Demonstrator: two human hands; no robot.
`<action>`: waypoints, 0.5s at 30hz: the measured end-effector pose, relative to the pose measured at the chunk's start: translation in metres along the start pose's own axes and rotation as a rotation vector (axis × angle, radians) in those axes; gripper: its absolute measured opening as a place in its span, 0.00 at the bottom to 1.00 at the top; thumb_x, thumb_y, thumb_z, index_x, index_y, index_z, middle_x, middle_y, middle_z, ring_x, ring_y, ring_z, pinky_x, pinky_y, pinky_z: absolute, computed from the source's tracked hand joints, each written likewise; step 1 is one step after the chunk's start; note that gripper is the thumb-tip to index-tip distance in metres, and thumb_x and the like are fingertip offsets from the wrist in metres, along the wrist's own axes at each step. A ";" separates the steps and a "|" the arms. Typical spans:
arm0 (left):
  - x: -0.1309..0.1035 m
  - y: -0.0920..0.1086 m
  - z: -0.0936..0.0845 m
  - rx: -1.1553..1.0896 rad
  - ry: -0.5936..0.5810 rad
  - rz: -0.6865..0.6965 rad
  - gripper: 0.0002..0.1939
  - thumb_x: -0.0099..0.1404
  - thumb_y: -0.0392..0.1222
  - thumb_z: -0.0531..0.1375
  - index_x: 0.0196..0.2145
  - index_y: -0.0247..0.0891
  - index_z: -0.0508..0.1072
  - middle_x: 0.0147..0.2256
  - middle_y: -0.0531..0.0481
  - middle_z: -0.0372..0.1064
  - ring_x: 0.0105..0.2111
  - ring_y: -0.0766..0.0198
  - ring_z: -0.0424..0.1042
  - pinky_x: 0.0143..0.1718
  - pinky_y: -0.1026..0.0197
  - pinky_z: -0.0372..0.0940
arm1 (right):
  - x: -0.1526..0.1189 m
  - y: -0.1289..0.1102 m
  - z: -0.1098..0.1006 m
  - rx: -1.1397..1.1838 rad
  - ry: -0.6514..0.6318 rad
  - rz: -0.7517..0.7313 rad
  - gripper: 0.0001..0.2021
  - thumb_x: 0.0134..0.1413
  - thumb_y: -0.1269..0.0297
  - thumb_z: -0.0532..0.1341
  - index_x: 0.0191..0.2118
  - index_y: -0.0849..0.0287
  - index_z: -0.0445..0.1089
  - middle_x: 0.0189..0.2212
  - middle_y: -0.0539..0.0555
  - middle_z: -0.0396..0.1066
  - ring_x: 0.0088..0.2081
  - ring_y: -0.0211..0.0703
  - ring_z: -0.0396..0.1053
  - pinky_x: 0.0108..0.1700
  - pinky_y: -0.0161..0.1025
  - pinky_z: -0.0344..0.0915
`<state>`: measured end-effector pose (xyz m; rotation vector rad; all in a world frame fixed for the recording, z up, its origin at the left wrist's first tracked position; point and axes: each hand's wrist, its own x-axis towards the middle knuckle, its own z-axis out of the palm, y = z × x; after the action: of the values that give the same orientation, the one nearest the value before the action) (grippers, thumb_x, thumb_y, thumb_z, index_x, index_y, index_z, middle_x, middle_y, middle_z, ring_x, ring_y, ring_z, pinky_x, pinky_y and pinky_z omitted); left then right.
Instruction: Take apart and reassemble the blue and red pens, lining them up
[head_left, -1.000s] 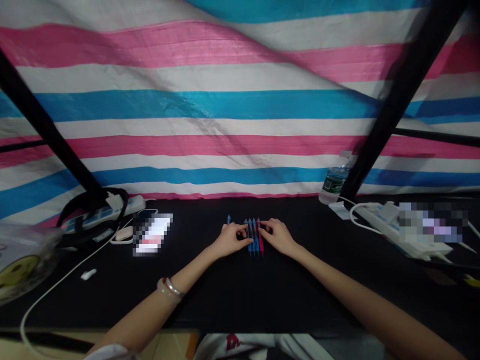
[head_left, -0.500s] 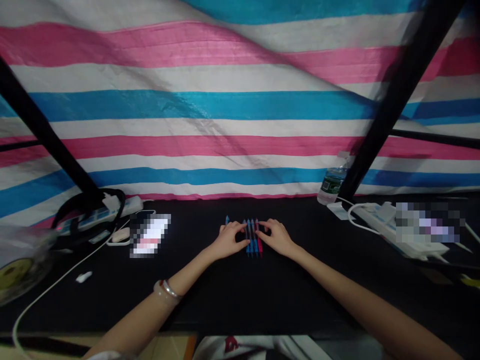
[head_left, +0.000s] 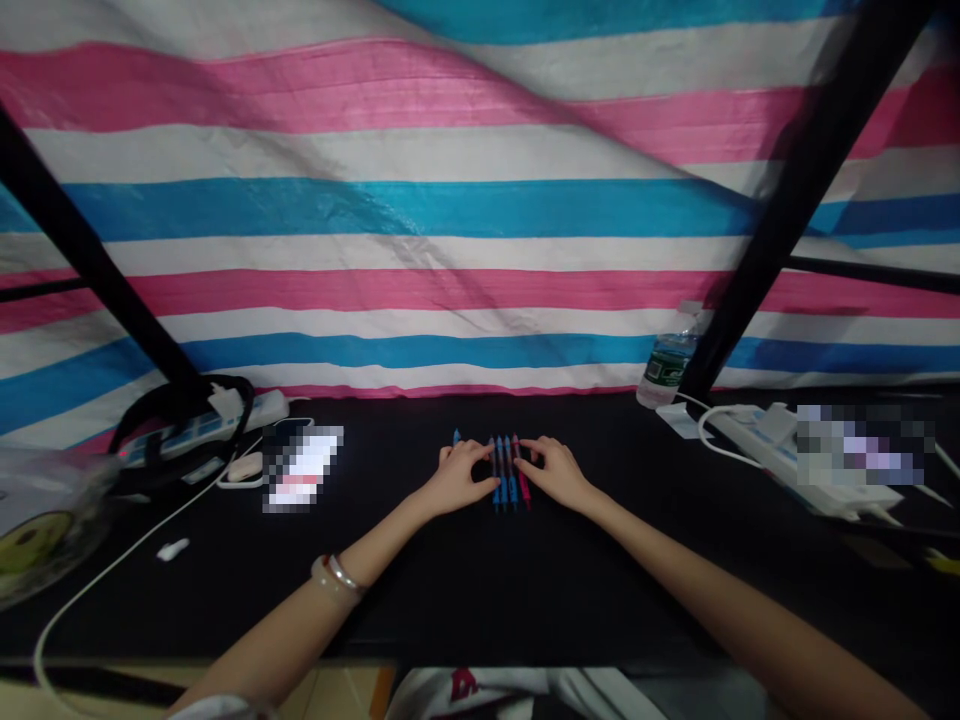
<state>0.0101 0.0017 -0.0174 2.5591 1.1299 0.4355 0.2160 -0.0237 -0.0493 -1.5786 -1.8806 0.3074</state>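
Observation:
In the middle of the black tabletop, several blue pens (head_left: 504, 475) lie side by side, pointing away from me. A pink pen (head_left: 523, 480) lies at the right end of the row, slightly slanted. My left hand (head_left: 461, 478) rests at the row's left side, its thumb and index finger apart and touching the outermost blue pen. On the other side, my right hand (head_left: 555, 474) has its thumb and index fingertips against the pink pen, fingers spread. Behind my left hand the tip of another blue pen (head_left: 457, 436) shows; the rest is hidden.
A lit phone (head_left: 304, 470), an earbud (head_left: 173, 549) and a power strip (head_left: 262, 410) with cables lie left. Farther left is a clear plastic bag (head_left: 52, 510). At right stand a water bottle (head_left: 667, 360) and another power strip (head_left: 810, 465). Striped sheeting (head_left: 450, 210) hangs behind.
The pink pen has tilted a little, its near end shifting right and away from the blue pens. Both hands stay nearly in place; the whole view has shifted slightly.

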 end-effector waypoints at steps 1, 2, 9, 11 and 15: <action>0.000 0.000 0.000 0.001 0.000 -0.001 0.27 0.57 0.50 0.58 0.54 0.41 0.62 0.44 0.45 0.65 0.46 0.53 0.62 0.46 0.51 0.50 | 0.000 0.001 0.000 0.033 0.009 0.011 0.18 0.52 0.57 0.57 0.46 0.60 0.70 0.26 0.52 0.67 0.31 0.42 0.63 0.36 0.39 0.58; 0.000 -0.001 0.001 0.002 0.000 -0.001 0.27 0.57 0.50 0.58 0.53 0.42 0.63 0.44 0.46 0.65 0.46 0.53 0.62 0.46 0.51 0.50 | 0.001 0.001 0.001 0.078 0.013 0.025 0.19 0.52 0.57 0.56 0.47 0.61 0.70 0.25 0.52 0.68 0.30 0.41 0.64 0.35 0.38 0.58; 0.001 -0.002 0.003 0.012 0.008 0.006 0.27 0.57 0.50 0.57 0.54 0.42 0.63 0.44 0.46 0.64 0.46 0.53 0.62 0.47 0.51 0.50 | 0.003 0.007 0.004 0.274 -0.001 0.114 0.20 0.50 0.59 0.56 0.47 0.63 0.71 0.22 0.52 0.72 0.26 0.41 0.67 0.31 0.37 0.61; 0.001 -0.002 0.003 0.010 0.012 0.012 0.27 0.57 0.50 0.57 0.54 0.42 0.63 0.44 0.46 0.64 0.46 0.54 0.62 0.47 0.51 0.51 | 0.003 0.006 0.005 0.288 -0.016 0.129 0.20 0.49 0.58 0.57 0.47 0.62 0.71 0.22 0.51 0.72 0.25 0.41 0.67 0.31 0.37 0.61; 0.001 0.000 0.003 0.013 0.010 0.016 0.26 0.58 0.49 0.57 0.54 0.43 0.62 0.44 0.46 0.63 0.47 0.53 0.61 0.47 0.51 0.51 | 0.002 0.005 0.006 0.294 -0.032 0.168 0.21 0.48 0.56 0.59 0.47 0.60 0.71 0.23 0.51 0.73 0.26 0.42 0.69 0.32 0.38 0.62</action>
<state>0.0116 0.0023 -0.0196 2.5819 1.1195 0.4462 0.2160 -0.0195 -0.0564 -1.5358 -1.6407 0.6554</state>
